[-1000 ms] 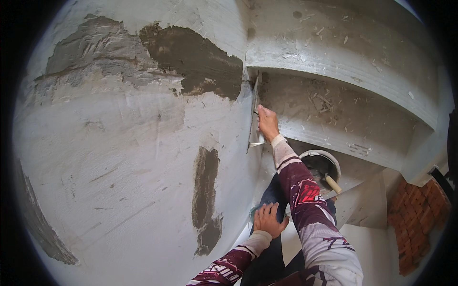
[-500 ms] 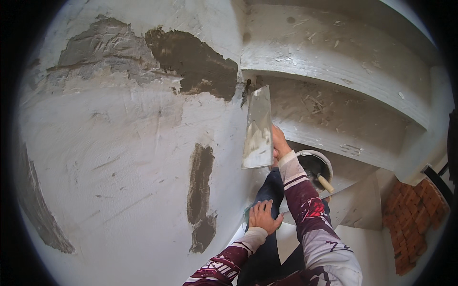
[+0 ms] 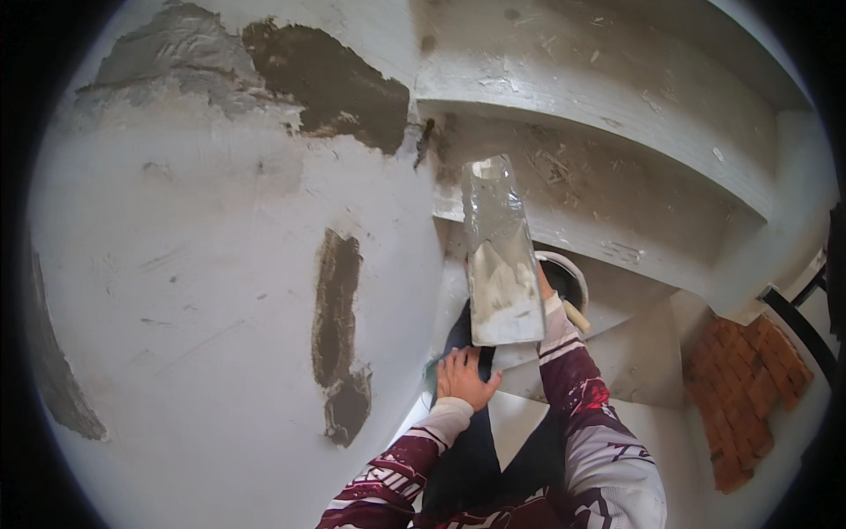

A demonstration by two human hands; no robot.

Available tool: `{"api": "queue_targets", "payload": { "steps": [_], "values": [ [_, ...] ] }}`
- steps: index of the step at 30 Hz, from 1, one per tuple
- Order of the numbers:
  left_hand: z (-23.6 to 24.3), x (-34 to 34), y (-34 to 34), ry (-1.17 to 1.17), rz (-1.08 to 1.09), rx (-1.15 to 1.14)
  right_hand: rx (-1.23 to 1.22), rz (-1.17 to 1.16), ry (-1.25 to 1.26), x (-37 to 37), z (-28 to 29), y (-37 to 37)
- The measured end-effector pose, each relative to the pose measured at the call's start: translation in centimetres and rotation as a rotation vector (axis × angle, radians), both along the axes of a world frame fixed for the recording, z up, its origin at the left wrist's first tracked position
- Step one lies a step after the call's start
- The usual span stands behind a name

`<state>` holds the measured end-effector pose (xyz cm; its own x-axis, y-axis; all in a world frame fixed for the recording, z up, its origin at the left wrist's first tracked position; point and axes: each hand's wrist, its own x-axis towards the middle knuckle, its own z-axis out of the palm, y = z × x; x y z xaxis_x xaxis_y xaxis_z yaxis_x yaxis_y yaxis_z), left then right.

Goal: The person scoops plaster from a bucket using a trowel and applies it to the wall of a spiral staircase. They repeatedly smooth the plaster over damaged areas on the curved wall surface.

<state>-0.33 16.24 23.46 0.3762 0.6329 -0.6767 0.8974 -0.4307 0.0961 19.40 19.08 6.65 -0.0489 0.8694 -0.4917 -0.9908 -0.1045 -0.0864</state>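
My right hand, mostly hidden behind the plate, grips a plastering trowel by its far side. The trowel's long flat blade faces up, smeared with grey-white plaster, and hangs between the wall and the steps. Its handle is out of sight. My left hand lies on my dark-trousered leg with its fingers stretched out, holding nothing. On the wall to the left, a darker damp-looking patch reaches the corner by the steps. Lower down runs a narrow grey-brown patch.
Curved, dusty steps rise ahead and to the right, strewn with flakes. Just beyond my right hand stands a bucket with a pale tool handle at its rim. Reddish-brown brickwork and a black rail show at the right.
My right hand has drawn the trowel away from the wall corner and nearer to me, and its blade has tilted. My left hand stays on my leg. The whole view has shifted slightly.
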Motion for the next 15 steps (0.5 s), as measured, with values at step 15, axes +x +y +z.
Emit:
{"api": "queue_targets", "payload": {
  "steps": [15],
  "values": [
    [-7.0, -0.3, -10.6, -0.805, 1.673, -1.014, -0.248, 0.067, 0.139, -4.3, 4.8, -20.8]
  ]
}}
